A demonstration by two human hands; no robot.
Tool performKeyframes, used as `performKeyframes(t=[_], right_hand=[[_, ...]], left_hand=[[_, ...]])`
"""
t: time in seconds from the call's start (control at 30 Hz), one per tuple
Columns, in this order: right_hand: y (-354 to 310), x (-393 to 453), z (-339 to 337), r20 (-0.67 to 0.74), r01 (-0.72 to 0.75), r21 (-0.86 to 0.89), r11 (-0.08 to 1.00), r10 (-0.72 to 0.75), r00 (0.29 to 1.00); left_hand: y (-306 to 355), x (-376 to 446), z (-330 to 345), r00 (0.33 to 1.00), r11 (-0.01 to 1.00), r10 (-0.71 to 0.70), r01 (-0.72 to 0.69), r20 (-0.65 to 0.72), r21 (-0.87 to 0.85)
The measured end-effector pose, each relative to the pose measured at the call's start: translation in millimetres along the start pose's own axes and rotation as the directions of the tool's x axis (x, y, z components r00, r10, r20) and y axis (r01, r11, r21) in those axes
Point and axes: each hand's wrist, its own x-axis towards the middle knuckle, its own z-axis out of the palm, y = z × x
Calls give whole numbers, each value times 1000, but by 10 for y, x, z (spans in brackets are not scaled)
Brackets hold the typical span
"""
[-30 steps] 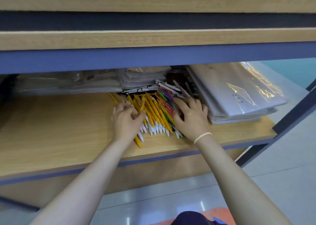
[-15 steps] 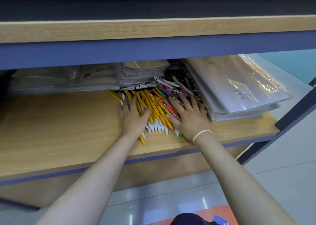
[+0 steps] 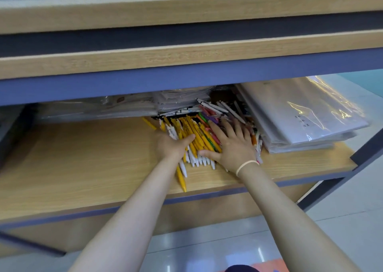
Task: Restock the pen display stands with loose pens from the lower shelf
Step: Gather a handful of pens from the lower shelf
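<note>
Wooden shelving with blue-grey metal edging fills my view, and the lower shelf [image 3: 83, 164] is where both my arms reach in. Its upper board hides the back of the shelf, so the far ends of the loose pens [image 3: 199, 135] run into shadow there and I cannot count them. Most of the pens are yellow with white tips, lying roughly side by side and pointing toward me; a few red, green and purple ones sit among them, and white pens lie crosswise behind. One yellow pen [image 3: 181, 178] lies apart from the pile, close to the shelf's front edge. My left hand [image 3: 171, 147] rests at the pile's left side; its fingers are tucked in among the pens, so I cannot tell whether they grip any. My right hand [image 3: 234, 145] lies flat on the pile, fingers spread and straight, a pale band on the wrist. Plastic-wrapped packs [image 3: 306, 114] are stacked just right of the pens, and blurred wrapped stock [image 3: 99, 108] lies behind on the left.
</note>
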Motion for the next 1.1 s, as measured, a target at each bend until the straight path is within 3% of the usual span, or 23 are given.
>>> performKeyframes(t=[0.17, 0.37, 0.6, 0.97, 1.1], right_hand=[[7, 23, 12, 20, 11, 8, 1000, -11, 1000], [21, 24, 36, 14, 19, 39, 999, -20, 1000], [25, 53, 38, 19, 19, 21, 1000, -19, 1000], [17, 26, 17, 25, 22, 28, 999, -23, 999], [-25, -50, -14, -61, 45, 29, 999, -43, 997]], left_hand=[[-7, 81, 28, 999, 1000, -15, 15, 33, -10], [-142, 118, 106, 995, 970, 2, 21, 96, -241], [-287, 96, 28, 973, 901, 116, -17, 202, -434], [-523, -104, -297, 956, 847, 106, 58, 275, -528], [-567, -244, -419, 955, 853, 107, 55, 277, -519]])
